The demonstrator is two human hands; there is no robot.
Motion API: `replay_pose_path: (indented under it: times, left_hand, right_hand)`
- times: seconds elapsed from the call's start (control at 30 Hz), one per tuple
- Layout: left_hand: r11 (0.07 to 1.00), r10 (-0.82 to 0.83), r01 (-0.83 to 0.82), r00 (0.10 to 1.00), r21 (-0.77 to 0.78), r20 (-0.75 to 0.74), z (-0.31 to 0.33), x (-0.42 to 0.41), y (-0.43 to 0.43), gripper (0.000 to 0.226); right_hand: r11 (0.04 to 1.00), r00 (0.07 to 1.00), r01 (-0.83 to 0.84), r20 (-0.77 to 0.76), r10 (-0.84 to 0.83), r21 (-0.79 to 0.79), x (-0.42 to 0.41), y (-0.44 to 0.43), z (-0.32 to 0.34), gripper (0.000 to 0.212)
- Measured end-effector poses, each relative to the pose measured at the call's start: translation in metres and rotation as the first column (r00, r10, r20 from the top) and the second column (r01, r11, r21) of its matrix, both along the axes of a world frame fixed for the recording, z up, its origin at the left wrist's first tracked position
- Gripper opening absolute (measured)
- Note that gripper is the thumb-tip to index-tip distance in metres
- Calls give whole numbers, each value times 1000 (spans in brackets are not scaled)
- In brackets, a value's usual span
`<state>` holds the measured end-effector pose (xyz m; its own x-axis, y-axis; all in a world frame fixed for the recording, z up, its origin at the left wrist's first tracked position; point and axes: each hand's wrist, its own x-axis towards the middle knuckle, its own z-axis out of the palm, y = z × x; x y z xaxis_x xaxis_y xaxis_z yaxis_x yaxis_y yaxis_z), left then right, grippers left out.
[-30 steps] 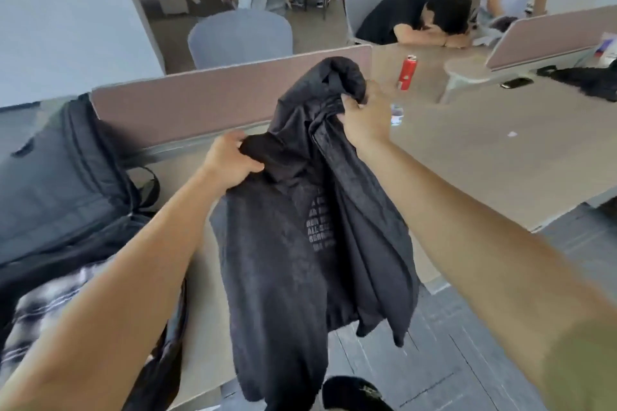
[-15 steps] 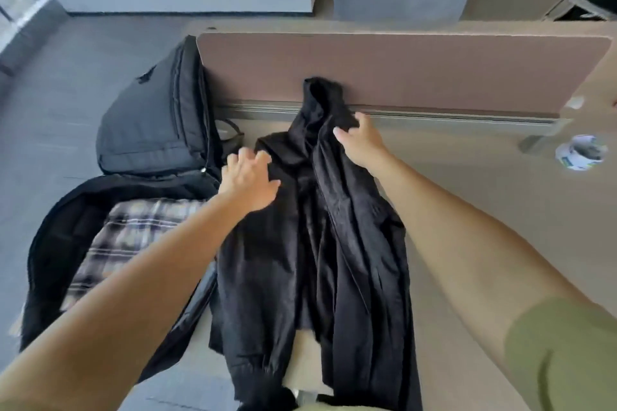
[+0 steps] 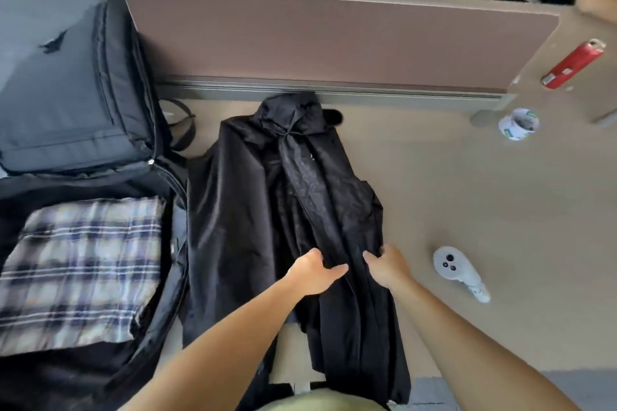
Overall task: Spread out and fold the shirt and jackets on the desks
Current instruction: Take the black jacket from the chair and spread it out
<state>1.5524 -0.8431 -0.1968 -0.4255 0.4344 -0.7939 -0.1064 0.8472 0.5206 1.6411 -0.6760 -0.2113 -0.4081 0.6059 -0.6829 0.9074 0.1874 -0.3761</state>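
Observation:
A black hooded jacket (image 3: 253, 197) lies lengthwise on the beige desk (image 3: 467, 197), hood toward the brown divider, hem hanging over the near edge. My left hand (image 3: 314, 272) grips a fold of the front panel near the middle. My right hand (image 3: 387, 264) pinches the fabric just to the right of it. A folded plaid shirt (image 3: 83, 264) lies inside an open black suitcase (image 3: 66, 374) at the left.
A dark backpack lid (image 3: 73, 87) stands at the far left. The brown divider panel (image 3: 334, 40) bounds the desk's far side. A white controller (image 3: 457, 270), a tape roll (image 3: 518, 123) and a red can (image 3: 572, 64) lie to the right.
The jacket went from held up in the air to lying on the desk. Both hands have slid from the collar down to the jacket's middle and taken hold of the front fabric.

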Motion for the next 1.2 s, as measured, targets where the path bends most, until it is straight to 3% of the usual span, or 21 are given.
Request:
replay_pose_path:
  times: [0.07, 0.2, 0.27, 0.37, 0.4, 0.43, 0.5, 0.57, 0.63, 0.7, 0.77, 0.9, 1.0, 1.1, 1.2]
  left_hand:
    - [997, 8, -5, 999, 77, -35, -5, 3, 2, 34]
    - [983, 30, -10, 994, 182, -106, 5, -2, -6, 36]
    - [961, 160, -144, 986, 235, -53, 7, -17, -19, 32]
    - [872, 452, -428, 890, 237, -55, 2, -53, -51, 13]
    - [861, 492, -462, 862, 212, -122, 1, -65, -64, 4]
    - [863, 502, -476, 844, 168, -187, 2, -75, -75, 10]
    - [881, 469, -469, 847, 67, -251, 11, -82, -91, 35]
    - [895, 442, -442, 867, 54, -231, 17, -75, -91, 58]
    - [895, 444, -428, 883, 124, -151, 21, -58, -82, 71]
    - [886, 433, -409, 899, 217, -73, 22, -41, -74, 82]
    - [923, 327, -304, 943, 234, -67, 21, -31, -67, 86]
    - [989, 105, -98, 993, 113, -56, 31, -26, -54, 54]
    - [999, 15, -15, 1000, -36, -8, 38, -27, -43, 72]
    - [985, -93, 61, 976, -163, -197, 41, -20, -37, 72]
    - [989, -145, 109, 824, -98, -548, 45, -13, -40, 48]
  right_hand:
    - [996, 995, 55, -76, -60, -72, 9, -1, 4, 25]
    - [981, 972, 92, -197, -126, -172, 16, -2, 21, 14]
    - [962, 952, 108, -253, -173, -250, 16, -3, 26, 29]
    - [917, 924, 170, -265, -275, -360, 17, -11, 25, 43]
    - [939, 936, 140, -268, -229, -313, 19, -16, 23, 40]
    - [973, 958, 75, -257, -131, -216, 23, -22, 20, 38]
    - [999, 983, -53, -175, 50, -11, 30, -32, 11, 38]
    - [991, 996, -61, -57, 69, 118, 36, -41, 5, 47]
    - [991, 1000, -12, 9, 11, 131, 40, -42, 0, 50]
    - [998, 999, -5, 40, 3, 60, 42, -38, 3, 38]
    - [1000, 1000, 24, -15, -24, 2, 46, -31, 10, 11]
    - [993, 964, 117, -240, -117, -16, 47, -12, 51, 31]
    - [977, 901, 200, -405, -154, 73, 41, 4, 93, 31]
    - [969, 832, 208, -545, -105, 131, 32, 10, 127, 8]
    - [987, 889, 49, -457, 27, 153, 31, 2, 131, 31]
